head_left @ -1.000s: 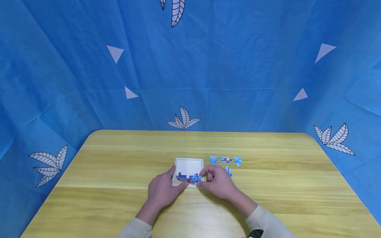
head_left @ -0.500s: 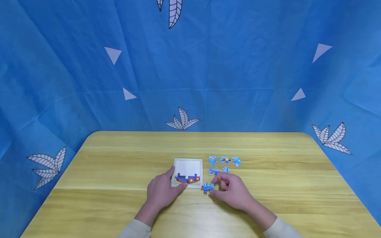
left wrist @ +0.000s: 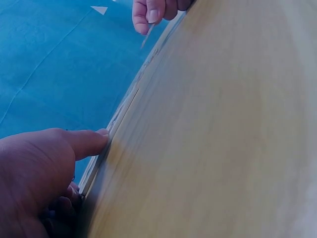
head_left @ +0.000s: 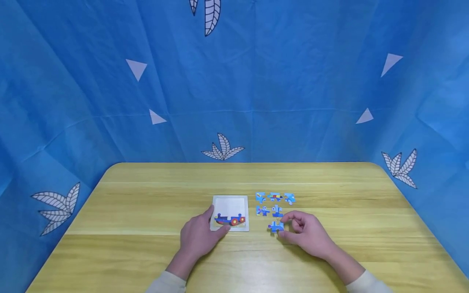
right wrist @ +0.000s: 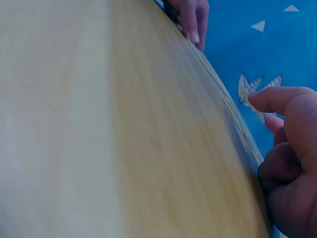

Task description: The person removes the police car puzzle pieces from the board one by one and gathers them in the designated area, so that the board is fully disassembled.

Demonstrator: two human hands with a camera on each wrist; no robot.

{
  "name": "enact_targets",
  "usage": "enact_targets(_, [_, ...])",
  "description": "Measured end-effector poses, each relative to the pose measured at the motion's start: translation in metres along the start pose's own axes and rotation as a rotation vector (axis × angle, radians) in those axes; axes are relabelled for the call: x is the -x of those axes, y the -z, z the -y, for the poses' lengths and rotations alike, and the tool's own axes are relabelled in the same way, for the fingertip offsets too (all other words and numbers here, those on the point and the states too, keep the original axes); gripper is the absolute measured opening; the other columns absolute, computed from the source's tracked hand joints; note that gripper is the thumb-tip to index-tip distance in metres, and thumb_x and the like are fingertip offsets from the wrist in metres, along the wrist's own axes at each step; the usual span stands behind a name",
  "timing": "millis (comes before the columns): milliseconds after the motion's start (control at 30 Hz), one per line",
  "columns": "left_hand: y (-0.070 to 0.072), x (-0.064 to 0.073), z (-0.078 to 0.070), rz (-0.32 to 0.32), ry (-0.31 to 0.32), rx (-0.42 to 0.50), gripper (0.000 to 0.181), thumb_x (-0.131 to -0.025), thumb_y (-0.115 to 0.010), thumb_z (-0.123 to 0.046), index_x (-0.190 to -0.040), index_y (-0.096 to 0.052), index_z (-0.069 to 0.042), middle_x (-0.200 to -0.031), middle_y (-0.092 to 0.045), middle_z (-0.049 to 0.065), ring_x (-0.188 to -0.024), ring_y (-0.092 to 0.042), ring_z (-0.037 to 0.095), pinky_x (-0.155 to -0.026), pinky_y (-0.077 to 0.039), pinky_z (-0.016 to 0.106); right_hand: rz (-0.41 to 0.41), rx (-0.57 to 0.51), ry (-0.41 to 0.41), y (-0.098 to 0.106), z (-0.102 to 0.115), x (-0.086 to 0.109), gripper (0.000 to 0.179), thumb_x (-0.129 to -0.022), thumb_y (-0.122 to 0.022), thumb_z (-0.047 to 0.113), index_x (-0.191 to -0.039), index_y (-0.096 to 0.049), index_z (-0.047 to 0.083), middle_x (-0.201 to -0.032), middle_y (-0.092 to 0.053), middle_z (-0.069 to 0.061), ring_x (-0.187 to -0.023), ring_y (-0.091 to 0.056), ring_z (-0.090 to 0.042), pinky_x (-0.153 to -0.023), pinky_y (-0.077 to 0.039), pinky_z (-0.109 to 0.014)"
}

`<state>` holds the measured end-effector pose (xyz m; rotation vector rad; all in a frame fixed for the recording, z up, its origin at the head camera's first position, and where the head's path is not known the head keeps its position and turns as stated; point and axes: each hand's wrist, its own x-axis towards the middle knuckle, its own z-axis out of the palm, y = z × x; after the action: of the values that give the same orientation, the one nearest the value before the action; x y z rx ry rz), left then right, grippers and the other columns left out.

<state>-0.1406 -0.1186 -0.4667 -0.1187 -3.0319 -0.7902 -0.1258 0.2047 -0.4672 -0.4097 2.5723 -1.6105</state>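
While the right hand (head_left: pixel 305 234) pinches one piece (head_left: pixel 276 227) by its right end, the grip is parted only enough to admit it between thumb and index finger. The wrist views show the piece raised off the worktop (head_left: pixel 146 207). Step in hand, by judgement: handling a single piece outside the tray (head_left: pixel 247 209) during puzzle assembly. The next move probably calls for aligning the tabs with a free place, in the tray or beside the loose pieces, and levelling the piece before release.

Right arm: the forearm slants inward from the worktop's right-hand near side; the other fingers fold toward the palm. Left arm: the left hand (head_left: pixel 199 232) holds the tray at its near left corner, thumb on the near rim, index finger along the left side.

The tray lies well in from the worktop's left and right edges, with fitted pieces (head_left: pixel 234 221) along its near side. Toward the right edge from the tray, three loose pieces (head_left: pixel 275 197) form a row nearest the far edge; two more (head_left: pixel 277 211) lie between that row and the held piece.
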Motion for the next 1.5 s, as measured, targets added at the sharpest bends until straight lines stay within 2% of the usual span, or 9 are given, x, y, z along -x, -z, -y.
enact_targets(200, [0.0,0.0,0.001,0.003,0.002,0.0,0.085,-0.082,-0.074,-0.058,-0.143,-0.055,-0.003,-0.053,-0.041,-0.002,-0.055,-0.043,0.016,-0.049,-0.033,0.033,-0.047,0.069,0.0,0.019,-0.011,-0.004,0.027,-0.082,-0.084,0.02,-0.103,-0.069,0.012,-0.061,-0.033,0.009,-0.054,-0.033,-0.005,-0.076,-0.043,-0.031])
enact_targets(333, [-0.001,0.0,0.001,0.006,0.007,-0.004,0.085,-0.082,-0.073,-0.059,-0.143,-0.055,-0.003,-0.053,-0.042,-0.002,-0.057,-0.044,0.016,-0.05,-0.034,0.033,-0.066,0.096,-0.008,0.03,-0.017,-0.009,0.027,-0.082,-0.084,0.02,-0.102,-0.069,0.01,-0.061,-0.033,0.008,-0.053,-0.031,-0.005,-0.071,-0.042,-0.03])
enact_targets(500, [-0.001,0.0,0.001,0.007,0.005,-0.009,0.085,-0.082,-0.073,-0.059,-0.142,-0.055,-0.002,-0.057,-0.046,-0.002,-0.061,-0.048,0.016,-0.053,-0.037,0.033,-0.054,0.117,-0.023,0.041,-0.022,-0.016,0.027,-0.083,-0.084,0.02,-0.103,-0.068,0.01,-0.061,-0.034,0.007,-0.053,-0.033,-0.006,-0.067,-0.041,-0.03])
enact_targets(633, [0.0,0.0,0.0,0.011,0.006,-0.007,0.085,-0.082,-0.073,-0.059,-0.142,-0.055,-0.002,-0.059,-0.047,-0.004,-0.064,-0.05,0.016,-0.053,-0.038,0.033,-0.029,0.132,-0.029,0.046,-0.024,-0.02,0.027,-0.083,-0.083,0.018,-0.104,-0.068,0.008,-0.061,-0.034,0.007,-0.054,-0.034,-0.007,-0.072,-0.041,-0.032])
enact_targets(1000, [0.001,-0.001,-0.001,0.011,0.008,-0.011,0.085,-0.082,-0.073,-0.059,-0.143,-0.054,-0.003,-0.056,-0.044,-0.003,-0.062,-0.048,0.016,-0.053,-0.037,0.032,-0.011,0.215,-0.088,0.048,-0.021,-0.026,0.025,-0.083,-0.081,0.011,-0.105,-0.069,0.008,-0.062,-0.035,0.005,-0.056,-0.036,-0.01,-0.076,-0.04,-0.036])
enact_targets(1500, [-0.001,0.0,0.0,0.007,0.011,-0.005,0.085,-0.082,-0.073,-0.06,-0.143,-0.054,-0.003,-0.054,-0.041,-0.002,-0.056,-0.044,0.016,-0.05,-0.034,0.033,-0.049,0.222,-0.12,0.044,-0.02,-0.027,0.025,-0.083,-0.081,0.014,-0.105,-0.071,0.007,-0.06,-0.033,0.006,-0.054,-0.033,-0.01,-0.072,-0.038,-0.034])
